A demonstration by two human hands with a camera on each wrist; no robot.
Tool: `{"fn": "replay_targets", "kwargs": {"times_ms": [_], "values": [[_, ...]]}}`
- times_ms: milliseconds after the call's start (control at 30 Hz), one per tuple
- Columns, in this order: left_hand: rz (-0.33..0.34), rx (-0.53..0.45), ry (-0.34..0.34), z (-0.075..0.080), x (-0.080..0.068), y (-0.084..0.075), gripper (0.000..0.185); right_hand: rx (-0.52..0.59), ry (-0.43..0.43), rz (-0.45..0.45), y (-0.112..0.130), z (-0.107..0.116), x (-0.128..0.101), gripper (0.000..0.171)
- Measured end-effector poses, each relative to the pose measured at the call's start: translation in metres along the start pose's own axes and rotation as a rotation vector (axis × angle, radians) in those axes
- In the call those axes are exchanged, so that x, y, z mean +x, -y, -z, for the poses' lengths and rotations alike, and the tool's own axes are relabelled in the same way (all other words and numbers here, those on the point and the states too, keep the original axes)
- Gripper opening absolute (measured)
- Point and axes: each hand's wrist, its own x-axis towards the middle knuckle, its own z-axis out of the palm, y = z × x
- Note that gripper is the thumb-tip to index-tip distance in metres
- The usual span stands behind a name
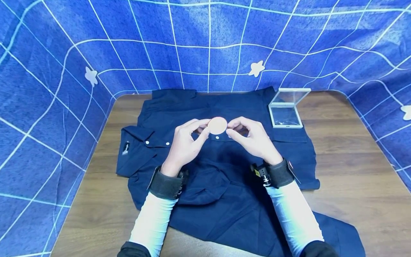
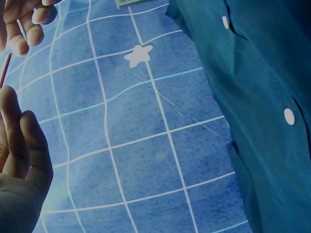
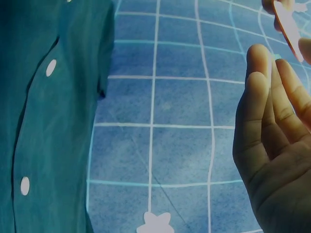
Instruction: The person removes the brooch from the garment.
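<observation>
My left hand (image 1: 185, 145) pinches a thin round disc (image 1: 217, 125), pale on its face with a red rim, between thumb and fingers above a dark navy shirt (image 1: 205, 171). My right hand (image 1: 252, 137) is at the disc's right side, fingers loosely bent. The right wrist view has that hand (image 3: 274, 141) with its fingers apart from the disc (image 3: 288, 30). In the left wrist view the disc is a thin red edge (image 2: 6, 69) above the left fingertips. The shirt, with white buttons and a label at its collar, lies spread over the table.
A shallow white square case (image 1: 285, 117) stands with its clear lid raised on the shirt's right end. Brown wooden table (image 1: 346, 157) shows around the shirt. A blue cloth (image 1: 192, 32) with white grid lines and star shapes hangs behind and at the sides.
</observation>
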Motion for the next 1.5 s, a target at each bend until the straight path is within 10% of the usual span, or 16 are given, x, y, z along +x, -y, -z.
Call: {"fn": "replay_targets", "kwargs": {"times_ms": [1500], "values": [[-0.047,-0.065,0.014,0.000,-0.002,-0.017,0.022,0.185,-0.078,0.038,0.018,-0.011,0.000,0.015]]}}
